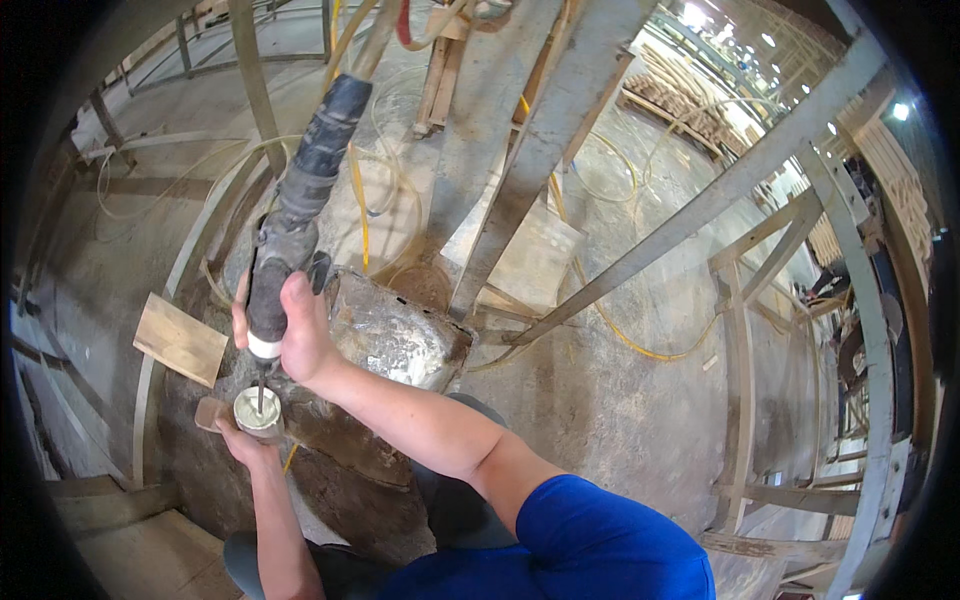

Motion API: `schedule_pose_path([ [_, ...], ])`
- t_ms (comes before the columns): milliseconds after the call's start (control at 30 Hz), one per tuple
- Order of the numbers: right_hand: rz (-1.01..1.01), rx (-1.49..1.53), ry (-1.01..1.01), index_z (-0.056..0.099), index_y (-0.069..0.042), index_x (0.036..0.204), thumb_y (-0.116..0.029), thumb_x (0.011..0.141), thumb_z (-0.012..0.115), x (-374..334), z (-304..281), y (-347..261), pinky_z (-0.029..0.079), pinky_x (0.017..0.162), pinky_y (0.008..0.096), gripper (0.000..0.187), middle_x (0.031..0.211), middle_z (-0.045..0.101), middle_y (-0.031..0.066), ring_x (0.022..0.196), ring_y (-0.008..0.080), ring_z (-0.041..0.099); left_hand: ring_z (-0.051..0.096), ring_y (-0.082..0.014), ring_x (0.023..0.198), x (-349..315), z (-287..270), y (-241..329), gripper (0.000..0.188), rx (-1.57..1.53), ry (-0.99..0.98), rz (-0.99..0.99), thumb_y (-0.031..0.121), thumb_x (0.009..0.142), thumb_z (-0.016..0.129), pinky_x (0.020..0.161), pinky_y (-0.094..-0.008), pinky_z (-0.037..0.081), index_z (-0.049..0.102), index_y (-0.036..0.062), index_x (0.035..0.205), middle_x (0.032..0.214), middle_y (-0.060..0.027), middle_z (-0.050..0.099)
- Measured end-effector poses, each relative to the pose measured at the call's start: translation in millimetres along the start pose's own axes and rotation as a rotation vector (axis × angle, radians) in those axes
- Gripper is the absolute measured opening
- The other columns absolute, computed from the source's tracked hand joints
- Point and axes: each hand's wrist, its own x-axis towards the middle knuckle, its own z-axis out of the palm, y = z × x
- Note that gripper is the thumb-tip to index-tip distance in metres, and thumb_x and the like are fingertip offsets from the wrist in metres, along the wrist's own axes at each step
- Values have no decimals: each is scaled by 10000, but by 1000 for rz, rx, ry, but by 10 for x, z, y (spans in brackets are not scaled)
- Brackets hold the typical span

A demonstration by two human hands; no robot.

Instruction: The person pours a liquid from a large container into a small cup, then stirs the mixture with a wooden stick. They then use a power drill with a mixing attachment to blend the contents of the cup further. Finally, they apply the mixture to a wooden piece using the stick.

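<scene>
My left hand (246, 443) is closed around a small round cup (262, 428), its top facing up. Pale cream-coloured paste (250, 405) is visible inside the cup. In my right hand (305, 335) is a dark drill-like power tool (272, 285), gripped near its lower end by a white collar (264, 349). A thin rod (262, 385) runs down from the tool into the paste. The tool's long black body (325, 145) leans up and away from me. Just left of the cup is a brown piece (210, 413) I cannot make out.
A wooden board (180, 338) lies left of the tool. Beyond my right forearm sits a block smeared with white (400, 345). Metal frame bars (690, 235) cross the far side and the right. Yellow hoses (650, 352) trail over the floor; stacked wood (690, 95) stands far off.
</scene>
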Motion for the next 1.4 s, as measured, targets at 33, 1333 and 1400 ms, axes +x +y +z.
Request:
schedule_pose_path([
  [33, 8, 2, 5, 502, -18, 912, -743, 790, 311, -7, -4, -26, 442, 569, 271, 760, 669, 545, 67, 587, 148, 543, 466, -286, 1159, -69, 57, -1, 519, 3, 42, -5, 415, 960, 257, 958, -451, 401, 412, 32, 1275, 1270, -118, 467],
  [1333, 65, 45, 145, 481, -33, 787, -768, 784, 217, 216, -103, -250, 426, 477, 343, 781, 549, 513, 100, 473, 225, 504, 586, -287, 965, 153, -122, -57, 583, 148, -518, -333, 498, 919, 337, 848, -418, 480, 444, -4, 1194, 1088, -173, 573],
  [1400, 61, 40, 171, 482, -35, 782, -765, 788, 212, 224, -119, -268, 426, 471, 345, 779, 545, 513, 99, 466, 227, 503, 568, -292, 1013, 188, -152, -60, 632, 123, -531, -409, 531, 909, 321, 899, -417, 450, 454, -8, 1211, 1126, -180, 563],
])
